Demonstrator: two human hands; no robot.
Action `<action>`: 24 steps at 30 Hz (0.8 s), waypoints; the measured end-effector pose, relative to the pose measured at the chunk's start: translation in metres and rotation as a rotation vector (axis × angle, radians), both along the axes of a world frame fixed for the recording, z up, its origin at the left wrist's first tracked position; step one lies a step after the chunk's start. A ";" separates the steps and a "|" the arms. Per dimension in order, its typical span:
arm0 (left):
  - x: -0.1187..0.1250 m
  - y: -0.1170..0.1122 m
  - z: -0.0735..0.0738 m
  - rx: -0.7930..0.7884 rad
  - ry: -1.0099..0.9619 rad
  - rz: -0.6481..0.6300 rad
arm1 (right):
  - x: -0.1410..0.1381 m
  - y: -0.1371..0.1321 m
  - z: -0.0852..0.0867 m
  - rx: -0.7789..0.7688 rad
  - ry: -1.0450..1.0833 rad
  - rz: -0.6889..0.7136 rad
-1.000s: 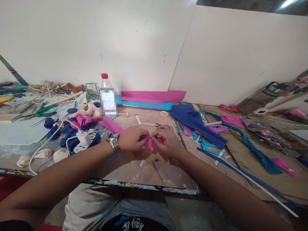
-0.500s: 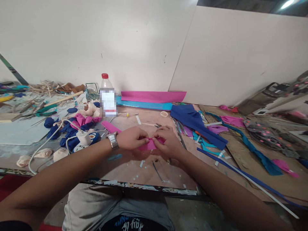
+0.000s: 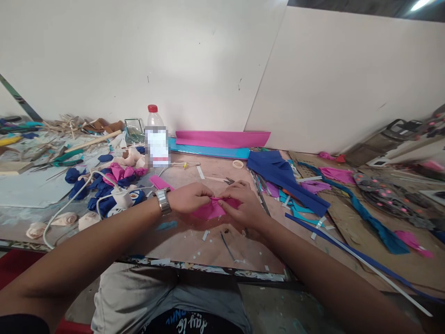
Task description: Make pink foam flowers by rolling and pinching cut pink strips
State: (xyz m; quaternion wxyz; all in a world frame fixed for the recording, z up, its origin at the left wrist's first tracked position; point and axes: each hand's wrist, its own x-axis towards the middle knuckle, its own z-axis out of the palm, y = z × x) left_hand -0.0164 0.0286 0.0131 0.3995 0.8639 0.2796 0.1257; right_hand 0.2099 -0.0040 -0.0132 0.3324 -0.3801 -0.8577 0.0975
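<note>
Just above the worktable point(image 3: 181, 241), both my hands pinch a strip of pink fabric point(image 3: 208, 211). My left hand point(image 3: 189, 197), with a metal watch at its wrist, has thumb and fingers closed on the strip's upper edge. Close beside it, my right hand point(image 3: 241, 202) grips the same edge, thumb on top. The lower part of the strip hangs loosely toward me. Another pink piece point(image 3: 160, 182) shows behind my left wrist; whether it belongs to the same strip I cannot tell. A small pointed metal tool point(image 3: 228, 180) lies just beyond my right hand, partly hidden.
Left stand rolled fabric flowers point(image 3: 120, 174), a white power strip with cable point(image 3: 121, 198) and a bottle point(image 3: 153, 116). Folded pink fabric point(image 3: 222, 138) lies by the wall. Blue fabric point(image 3: 278, 171), a tape ring point(image 3: 238, 164) and a long white stick point(image 3: 375, 273) are also there.
More of the pink strip now shows below my hands, spreading toward the left. Both hands keep their pinch at nearly the same spot; the view has shifted slightly.
</note>
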 end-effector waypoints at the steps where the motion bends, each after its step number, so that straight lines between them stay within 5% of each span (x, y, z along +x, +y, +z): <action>1: 0.000 0.000 0.001 0.015 0.003 0.004 | 0.000 0.000 -0.001 0.004 0.007 0.002; 15: 0.001 0.002 0.000 -0.061 -0.038 0.027 | -0.001 -0.004 0.006 0.203 -0.050 0.009; 24: 0.003 -0.003 0.002 0.113 -0.035 0.063 | -0.001 -0.006 0.009 0.182 -0.032 -0.017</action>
